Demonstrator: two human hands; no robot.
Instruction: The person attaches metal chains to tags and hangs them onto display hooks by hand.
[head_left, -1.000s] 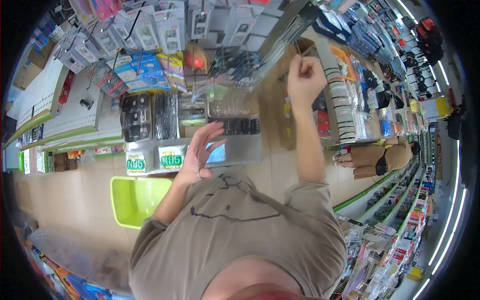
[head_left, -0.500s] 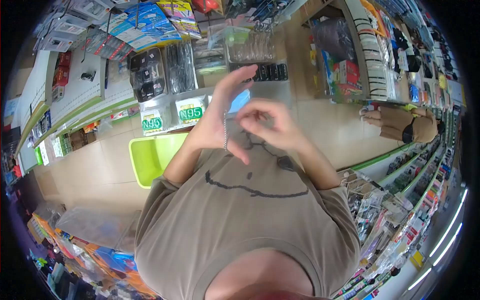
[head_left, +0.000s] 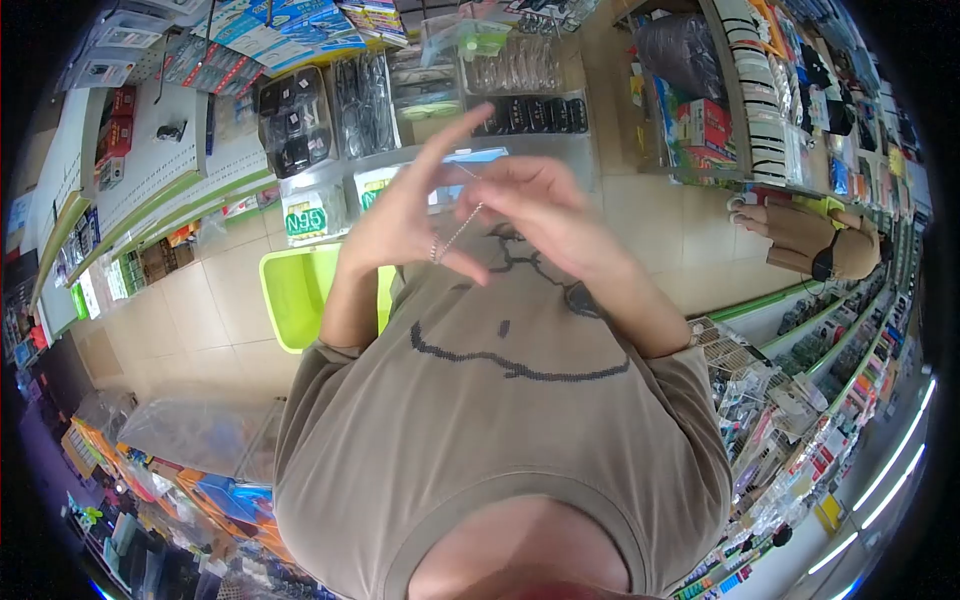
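A thin silver beaded chain [head_left: 461, 233] loops around my left hand [head_left: 415, 215] and stretches toward the right. My left hand is open, thumb and fingers spread wide, with the chain lying against it. My right hand [head_left: 545, 215] is closed, thumb and fingertips pinching the chain and pulling it away from the left palm. Behind both hands lies a display of goods, including a blue-and-white pack [head_left: 475, 156] partly hidden by them. Packs marked N95 [head_left: 313, 215] sit left of my left hand.
A lime-green basket [head_left: 290, 300] stands on the tiled floor [head_left: 215, 300] at my left. Black packaged items [head_left: 530, 115] fill a tray ahead. Shelves line both sides. Another person [head_left: 815, 240] is in the aisle at right.
My right hand has closed on the chain and drawn it out taut from the left palm. The chain lay close along the left hand before. My left hand has moved slightly left and up.
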